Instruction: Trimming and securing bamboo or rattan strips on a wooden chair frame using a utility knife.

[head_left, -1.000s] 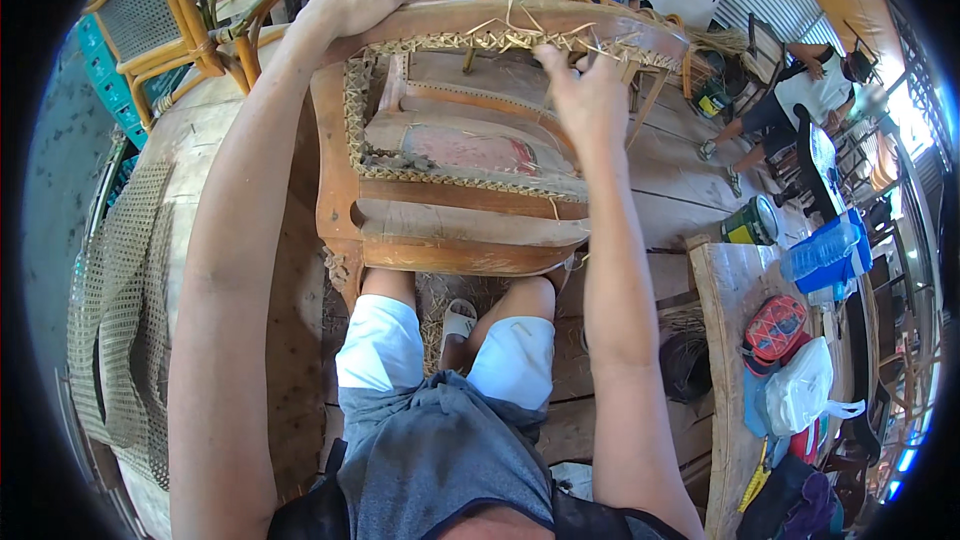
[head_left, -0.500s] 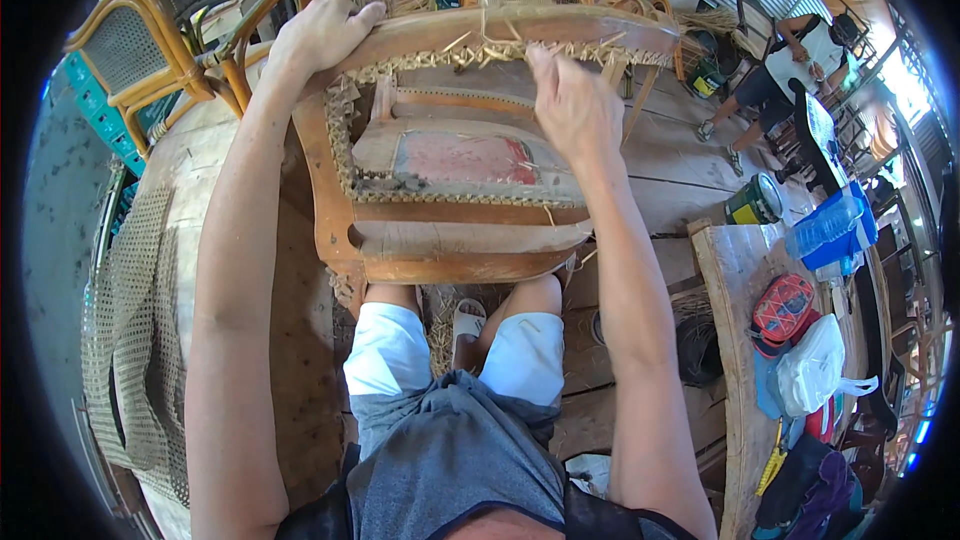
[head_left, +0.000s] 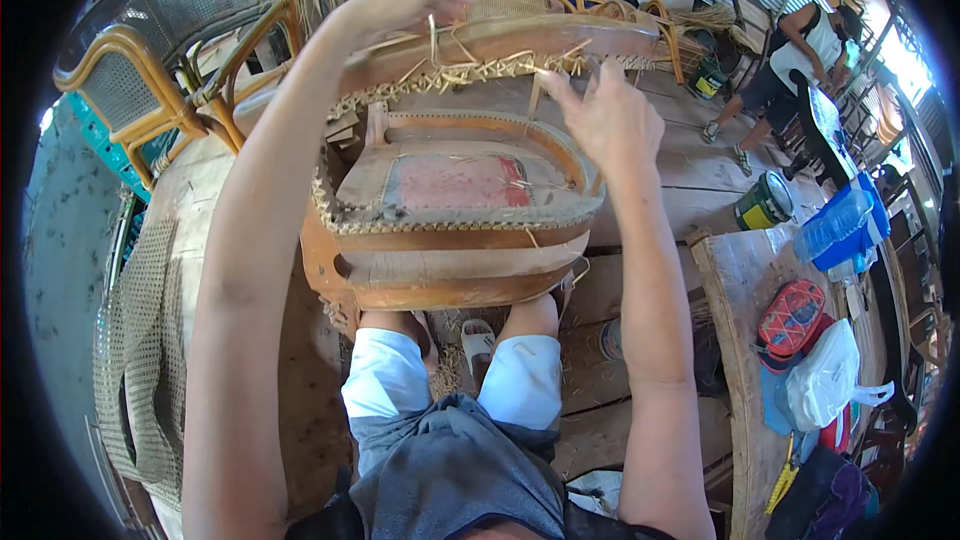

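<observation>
A worn wooden chair frame (head_left: 450, 260) with a frayed woven cane edge rests tilted against my knees. My left hand (head_left: 400, 5) grips its top rail at the far left corner. My right hand (head_left: 605, 120) is at the far right of the rail, fingers spread and pinching at loose cane strands (head_left: 480, 70) that stick out along the woven border. The faded pink seat panel (head_left: 455, 185) faces me.
Rattan chairs (head_left: 150, 70) stand at the back left. A cane mesh sheet (head_left: 140, 340) hangs at the left. To the right a wooden bench (head_left: 740, 340) holds a red bag, plastic bags and a blue crate. A tin can (head_left: 762, 202) sits on the floor. Other people work at the back.
The chair frame has tipped up and come closer to me. My left hand stayed on the top rail; my right hand lifted and spread its fingers at the cane strands.
</observation>
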Motion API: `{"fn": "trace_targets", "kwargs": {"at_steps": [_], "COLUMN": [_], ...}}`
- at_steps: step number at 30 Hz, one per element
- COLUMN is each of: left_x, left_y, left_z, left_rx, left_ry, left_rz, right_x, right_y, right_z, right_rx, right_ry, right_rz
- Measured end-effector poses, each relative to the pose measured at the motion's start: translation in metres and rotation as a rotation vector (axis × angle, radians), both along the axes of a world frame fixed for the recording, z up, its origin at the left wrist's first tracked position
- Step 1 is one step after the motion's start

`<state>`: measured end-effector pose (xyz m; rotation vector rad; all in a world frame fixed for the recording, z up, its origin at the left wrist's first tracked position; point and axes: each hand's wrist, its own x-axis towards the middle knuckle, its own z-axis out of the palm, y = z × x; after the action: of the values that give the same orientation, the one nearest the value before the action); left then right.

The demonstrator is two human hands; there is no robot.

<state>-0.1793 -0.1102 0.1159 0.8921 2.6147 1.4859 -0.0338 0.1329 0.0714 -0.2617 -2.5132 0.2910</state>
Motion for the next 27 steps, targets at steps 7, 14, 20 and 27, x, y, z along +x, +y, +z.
{"fn": "trace_targets", "kwargs": {"at_steps": [7, 14, 20, 27], "left_x": [-0.016, -0.039, -0.039, -0.025], "left_y": [0.103, 0.094, 0.079, 0.083], "left_z": [0.022, 0.006, -0.009, -0.001], "left_rx": [-0.149, -0.023, -0.07, -0.424], "left_ry": [-0.449, -0.566, -0.582, -0.484], "left_rz": [-0.33, -0.358, -0.335, -0.466], "right_x": [-0.006, 0.059, 0.046, 0.052], "right_y": [-0.013, -0.022, 0.018, 0.044], "right_z": [-0.017, -0.072, -0.062, -0.113], "right_rx": [0.118, 0.116, -0.682, -1.023], "right_ry": [0.095, 0.198, 0.006, 0.01], "right_rz": [0.139, 0.852, 0.476, 0.451]}}
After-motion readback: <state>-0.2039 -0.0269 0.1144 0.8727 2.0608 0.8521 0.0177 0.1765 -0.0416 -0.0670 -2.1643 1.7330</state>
